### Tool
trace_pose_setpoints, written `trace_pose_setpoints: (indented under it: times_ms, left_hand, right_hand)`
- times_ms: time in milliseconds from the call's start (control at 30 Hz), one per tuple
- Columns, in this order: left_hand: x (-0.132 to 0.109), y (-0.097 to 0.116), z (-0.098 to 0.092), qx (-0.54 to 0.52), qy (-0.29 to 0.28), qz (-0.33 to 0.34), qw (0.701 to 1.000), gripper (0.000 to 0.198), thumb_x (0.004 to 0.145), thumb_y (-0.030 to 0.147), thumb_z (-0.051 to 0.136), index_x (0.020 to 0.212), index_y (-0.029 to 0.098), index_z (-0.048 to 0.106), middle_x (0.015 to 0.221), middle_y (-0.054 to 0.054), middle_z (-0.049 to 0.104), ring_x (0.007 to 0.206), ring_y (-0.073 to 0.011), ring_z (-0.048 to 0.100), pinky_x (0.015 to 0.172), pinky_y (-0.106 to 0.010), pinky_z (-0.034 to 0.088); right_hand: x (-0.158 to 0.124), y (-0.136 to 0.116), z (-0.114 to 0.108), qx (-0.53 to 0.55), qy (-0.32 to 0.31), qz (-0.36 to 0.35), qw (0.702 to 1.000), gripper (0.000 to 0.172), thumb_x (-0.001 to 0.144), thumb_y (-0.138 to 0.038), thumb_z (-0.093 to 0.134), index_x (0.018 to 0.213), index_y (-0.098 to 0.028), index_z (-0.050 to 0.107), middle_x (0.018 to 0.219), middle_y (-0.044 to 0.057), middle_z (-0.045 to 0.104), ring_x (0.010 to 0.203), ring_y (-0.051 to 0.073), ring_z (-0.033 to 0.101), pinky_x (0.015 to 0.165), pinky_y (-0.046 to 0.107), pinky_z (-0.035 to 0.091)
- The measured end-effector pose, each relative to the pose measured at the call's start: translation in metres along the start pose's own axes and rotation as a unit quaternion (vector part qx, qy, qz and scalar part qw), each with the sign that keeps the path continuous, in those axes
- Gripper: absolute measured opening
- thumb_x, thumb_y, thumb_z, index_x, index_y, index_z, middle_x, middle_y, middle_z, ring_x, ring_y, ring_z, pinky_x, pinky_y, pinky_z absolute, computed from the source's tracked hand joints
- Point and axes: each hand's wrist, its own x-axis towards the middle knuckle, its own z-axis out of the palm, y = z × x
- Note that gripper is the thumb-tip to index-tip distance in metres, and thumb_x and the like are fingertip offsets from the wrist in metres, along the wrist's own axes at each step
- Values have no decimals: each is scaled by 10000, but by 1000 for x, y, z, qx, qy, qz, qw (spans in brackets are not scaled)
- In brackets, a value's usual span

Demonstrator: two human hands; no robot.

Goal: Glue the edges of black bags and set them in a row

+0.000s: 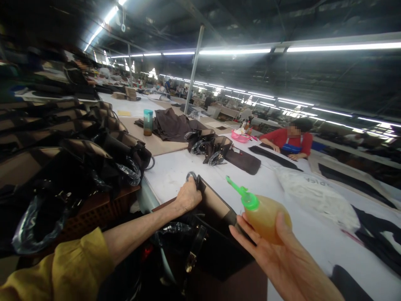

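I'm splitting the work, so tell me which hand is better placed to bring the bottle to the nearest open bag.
Right, probably: the right hand holds the bottle, green spout up, close beside the bag. The left hand is occupied at the bag's top edge.

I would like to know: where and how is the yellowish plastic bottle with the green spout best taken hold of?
Probably by the wide, rounded body of the yellowish plastic bottle, coming from below on the near side, as the right hand holds it. The thin green spout reaches up and away from that hand and offers less to grip.
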Motion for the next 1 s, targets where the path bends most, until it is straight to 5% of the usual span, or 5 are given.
trace_pose_setpoints:
  times_ms: [433, 600, 767, 900, 1000]
  left_hand:
    - [6, -19, 0, -142, -19, 53, 988, 155, 688, 110, 461, 809, 146, 550, 750, -57, 619, 737, -190, 587, 632, -259, 442]
    - [-3, -34, -4, -250, -63, 93, 962, 193, 810, 236, 418, 773, 130, 575, 651, -19, 601, 607, -146, 565, 549, -230, 450]
    - [-8, -41, -4, -305, -55, 132, 941, 304, 863, 355, 402, 879, 108, 578, 746, -42, 627, 666, -158, 582, 615, -249, 481]
    - [-1, -33, -9, -307, -21, 173, 936, 297, 850, 292, 422, 1060, 104, 514, 961, -79, 621, 871, -182, 571, 761, -266, 467]
    - [9, -10, -25, -271, -35, 218, 937, 261, 816, 249, 458, 1020, 117, 553, 970, -61, 616, 890, -178, 556, 778, -256, 445]
  right_hand:
    - [2, -1, -8, -3, 17, -23, 1000, 452, 752, -364, 699, 1155, -236, 540, 1171, 104, 578, 1068, 333, 542, 879, 622, 424]
    - [2, -3, -7, 5, 52, -24, 998, 532, 720, -386, 724, 1197, -252, 528, 1155, 102, 589, 1070, 333, 542, 867, 612, 451]
    - [0, -3, -5, 3, 48, -37, 998, 421, 809, -385, 630, 1206, -297, 519, 1165, 70, 591, 1095, 299, 534, 887, 606, 445]
    - [0, -7, -17, -5, 44, -45, 998, 372, 832, -406, 592, 1192, -342, 528, 1187, 55, 581, 1116, 289, 521, 902, 608, 434]
    - [-4, -11, -28, -13, 66, -52, 996, 362, 801, -447, 614, 1151, -375, 557, 1145, 44, 606, 1069, 298, 552, 871, 617, 452]
